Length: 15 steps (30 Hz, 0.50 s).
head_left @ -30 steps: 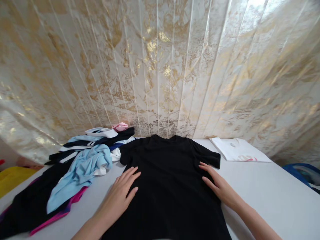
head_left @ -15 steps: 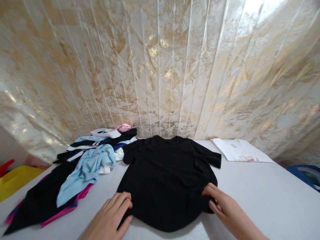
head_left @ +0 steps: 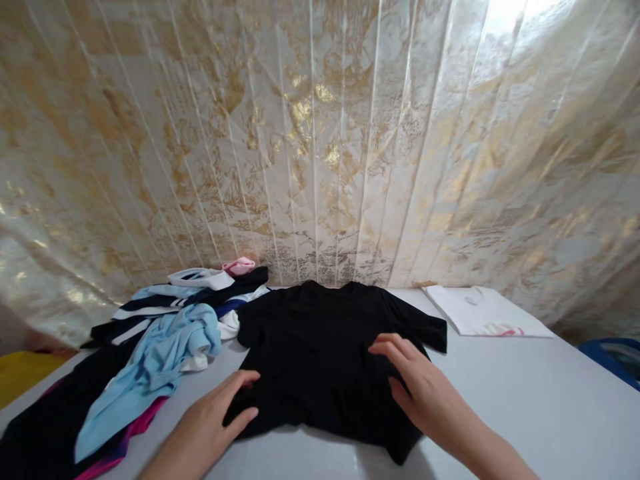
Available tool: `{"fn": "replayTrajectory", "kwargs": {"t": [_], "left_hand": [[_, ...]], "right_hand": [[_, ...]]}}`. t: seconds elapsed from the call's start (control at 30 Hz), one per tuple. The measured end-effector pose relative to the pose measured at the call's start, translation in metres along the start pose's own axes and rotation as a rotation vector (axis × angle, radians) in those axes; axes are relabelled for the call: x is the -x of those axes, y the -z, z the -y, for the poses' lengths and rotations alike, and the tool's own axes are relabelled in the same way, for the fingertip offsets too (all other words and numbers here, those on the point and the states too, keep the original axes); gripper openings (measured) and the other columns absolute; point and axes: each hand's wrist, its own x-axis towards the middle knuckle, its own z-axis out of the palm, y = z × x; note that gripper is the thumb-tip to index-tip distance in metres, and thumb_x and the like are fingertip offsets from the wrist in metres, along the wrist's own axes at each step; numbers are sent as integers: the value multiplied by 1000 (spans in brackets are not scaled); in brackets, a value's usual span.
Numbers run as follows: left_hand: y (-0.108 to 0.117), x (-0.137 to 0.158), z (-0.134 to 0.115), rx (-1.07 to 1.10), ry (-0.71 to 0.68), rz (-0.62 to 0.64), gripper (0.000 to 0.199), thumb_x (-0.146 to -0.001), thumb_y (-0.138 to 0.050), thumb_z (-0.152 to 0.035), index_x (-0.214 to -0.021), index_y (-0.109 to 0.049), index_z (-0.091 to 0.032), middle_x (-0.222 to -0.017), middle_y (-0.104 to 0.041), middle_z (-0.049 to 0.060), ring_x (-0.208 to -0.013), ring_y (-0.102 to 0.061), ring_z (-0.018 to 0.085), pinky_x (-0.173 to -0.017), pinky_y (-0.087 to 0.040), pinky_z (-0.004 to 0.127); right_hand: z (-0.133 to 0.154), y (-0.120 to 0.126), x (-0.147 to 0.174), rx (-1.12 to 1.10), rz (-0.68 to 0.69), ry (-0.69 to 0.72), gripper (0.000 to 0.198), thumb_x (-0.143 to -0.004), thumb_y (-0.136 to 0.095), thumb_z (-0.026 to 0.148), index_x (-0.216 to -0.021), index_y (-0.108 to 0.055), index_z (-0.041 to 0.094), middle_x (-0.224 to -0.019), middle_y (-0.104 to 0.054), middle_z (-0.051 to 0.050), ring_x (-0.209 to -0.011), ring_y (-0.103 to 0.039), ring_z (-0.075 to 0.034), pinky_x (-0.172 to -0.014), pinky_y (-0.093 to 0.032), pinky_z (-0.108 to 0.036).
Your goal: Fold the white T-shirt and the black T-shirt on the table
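L hand [head_left: 207,417] at black tee's [head_left: 320,360] near L corner, R hand [head_left: 423,383] over its R side — both grips spread, contact unclear. Tee lies mid-table [head_left: 530,407], short-sleeved, plain, lower part rumpled, collar nr far edge. Messy clothes pile [head_left: 113,367] along L edge, lt-blue garment [head_left: 165,353] on top, crowding tee's L sleeve. Folded white tee [head_left: 487,312] w/ pink print, nr far R corner. Gold-patterned curtain [head_left: 320,133] behind far edge.

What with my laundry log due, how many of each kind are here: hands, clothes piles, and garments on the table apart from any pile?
Hands (left hand, right hand): 2
Clothes pile: 1
Black T-shirt: 1
Folded white garment: 1
Total: 5
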Motion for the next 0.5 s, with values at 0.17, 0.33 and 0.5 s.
{"fn": "replayTrajectory", "kwargs": {"t": [0.17, 0.33, 0.5], "left_hand": [[26, 7, 16, 118, 82, 29, 39, -77, -56, -36, -114, -60, -24, -113, -66, 4, -100, -63, 25, -85, -51, 34], [34, 13, 19, 151, 106, 52, 42, -78, -53, -32, -119, -55, -21, -94, -66, 3, -76, -62, 19, -71, -49, 28], [31, 14, 14, 125, 119, 105, 34, -81, -49, -32, -112, -59, -20, -76, -58, -1, -66, -57, 17, -64, -45, 25]], "right_hand": [[16, 2, 25, -20, 412, 161, 71, -57, -40, -2, -120, -59, 25, -119, -65, -4, -105, -65, -19, -90, -51, -25], [-13, -11, 33, 105, 355, 70, 69, -53, -43, 1, -115, -64, 24, -114, -65, -8, -89, -69, -23, -77, -56, -31], [-27, 4, 24, 170, 374, 16, 49, -53, -44, 1, -87, -68, 27, -94, -65, -4, -82, -67, -22, -69, -55, -31]]}}
